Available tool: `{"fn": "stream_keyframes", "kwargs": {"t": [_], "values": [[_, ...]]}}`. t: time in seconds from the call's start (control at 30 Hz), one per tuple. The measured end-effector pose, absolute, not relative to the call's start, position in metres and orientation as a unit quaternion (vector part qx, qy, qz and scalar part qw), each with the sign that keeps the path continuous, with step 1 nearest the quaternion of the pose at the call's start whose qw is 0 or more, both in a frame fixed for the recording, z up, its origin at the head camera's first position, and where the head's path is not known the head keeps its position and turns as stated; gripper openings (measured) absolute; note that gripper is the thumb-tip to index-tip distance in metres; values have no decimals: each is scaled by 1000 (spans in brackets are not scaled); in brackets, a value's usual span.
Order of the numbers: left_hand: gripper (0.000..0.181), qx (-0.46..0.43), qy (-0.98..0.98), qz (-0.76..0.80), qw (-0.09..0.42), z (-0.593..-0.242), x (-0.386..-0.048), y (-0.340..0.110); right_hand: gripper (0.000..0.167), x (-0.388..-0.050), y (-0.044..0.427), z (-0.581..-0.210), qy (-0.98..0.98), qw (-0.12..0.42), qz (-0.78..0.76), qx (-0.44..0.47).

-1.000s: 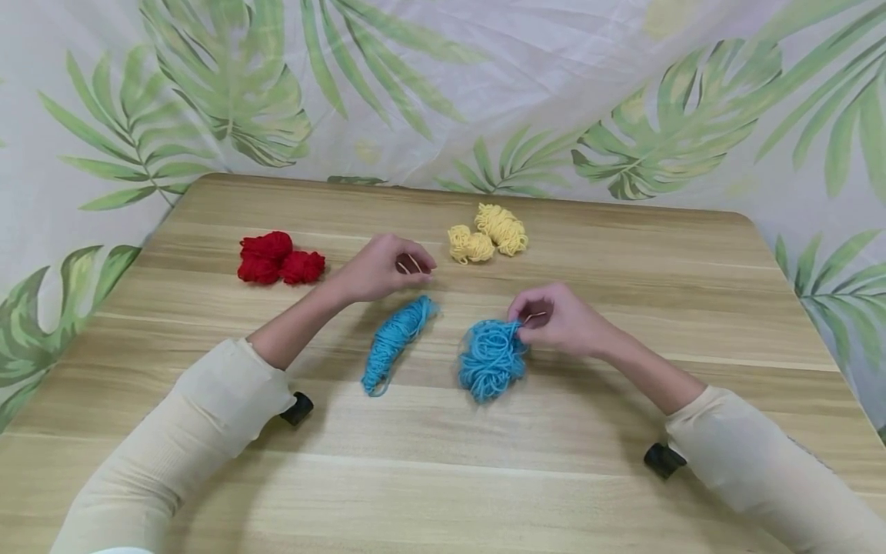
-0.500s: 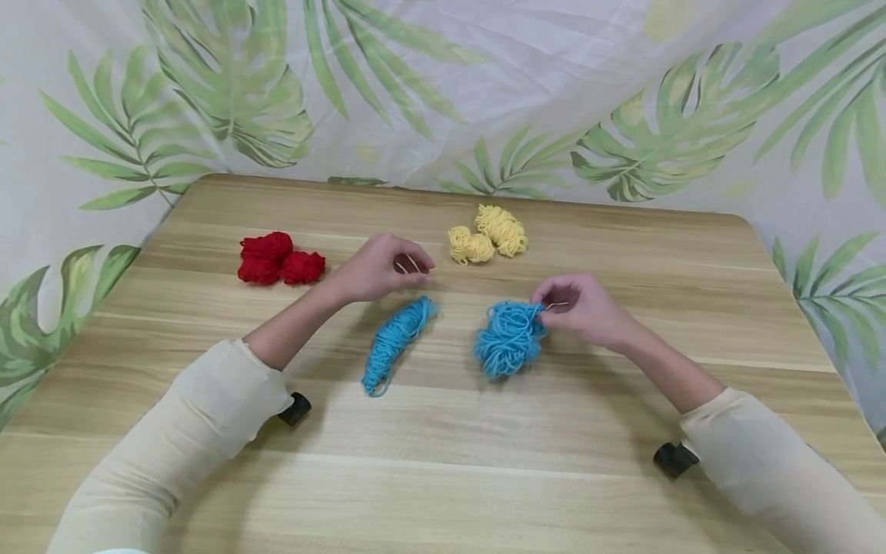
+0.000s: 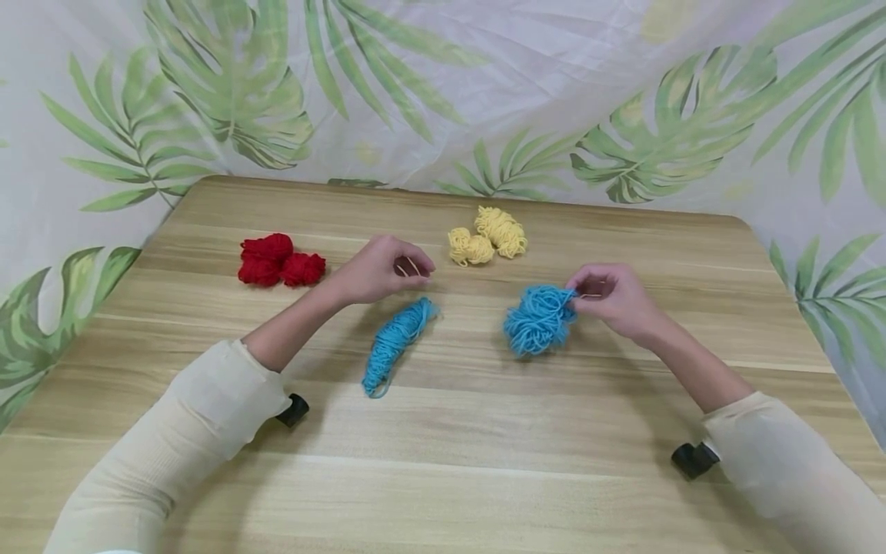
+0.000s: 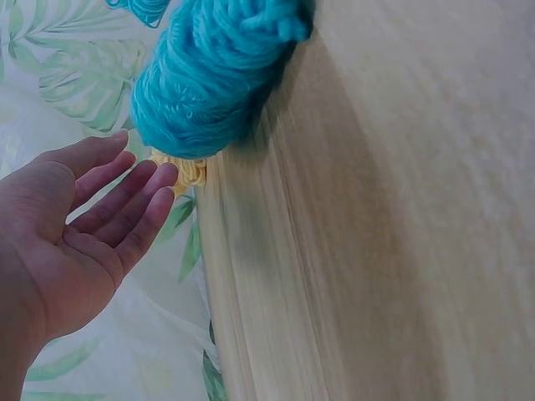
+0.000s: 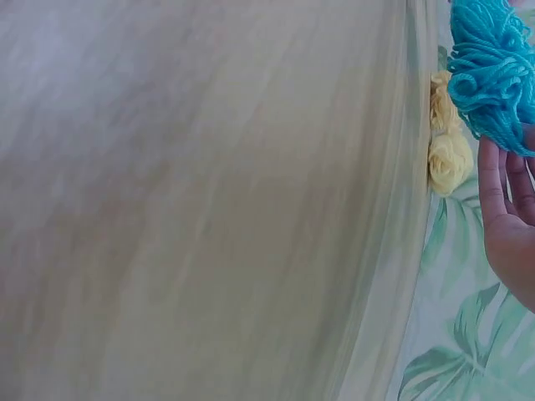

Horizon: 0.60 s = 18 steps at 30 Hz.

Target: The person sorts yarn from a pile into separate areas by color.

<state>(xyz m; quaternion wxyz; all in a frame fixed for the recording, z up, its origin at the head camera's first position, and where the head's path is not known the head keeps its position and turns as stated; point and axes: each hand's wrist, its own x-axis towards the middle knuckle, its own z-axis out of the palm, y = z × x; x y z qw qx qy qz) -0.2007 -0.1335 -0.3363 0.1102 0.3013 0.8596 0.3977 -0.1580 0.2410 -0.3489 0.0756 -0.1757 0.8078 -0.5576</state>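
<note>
My right hand [image 3: 616, 302] pinches the right end of a loose, looped blue yarn bundle [image 3: 540, 319]; the right wrist view shows that bundle [image 5: 493, 75] at the fingertips of the hand [image 5: 512, 217]. My left hand [image 3: 384, 269] hovers with relaxed, slightly bent fingers just above the upper end of a long, tightly wound blue skein [image 3: 396, 345] that lies slantwise on the table. In the left wrist view nothing is held by the hand [image 4: 92, 225], and the wound skein [image 4: 209, 83] is beyond its fingertips.
Red yarn bundles [image 3: 280, 261] lie left of my left hand. Two yellow yarn bundles [image 3: 487, 235] are near the back edge of the wooden table [image 3: 429, 477]. A leaf-patterned cloth [image 3: 443, 92] hangs behind the table.
My right hand has moved right and toward the back of the table, carrying the loose blue bundle away from the wound skein. My left hand has stayed almost still.
</note>
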Motion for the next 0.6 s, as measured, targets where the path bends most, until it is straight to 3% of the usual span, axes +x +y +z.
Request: {"fn": "stream_keyframes", "kwargs": {"t": [0.6], "values": [[27,332,852,382,135,-336,-193,-138,10,-166,272,-350,826,29,-548,-131]]}}
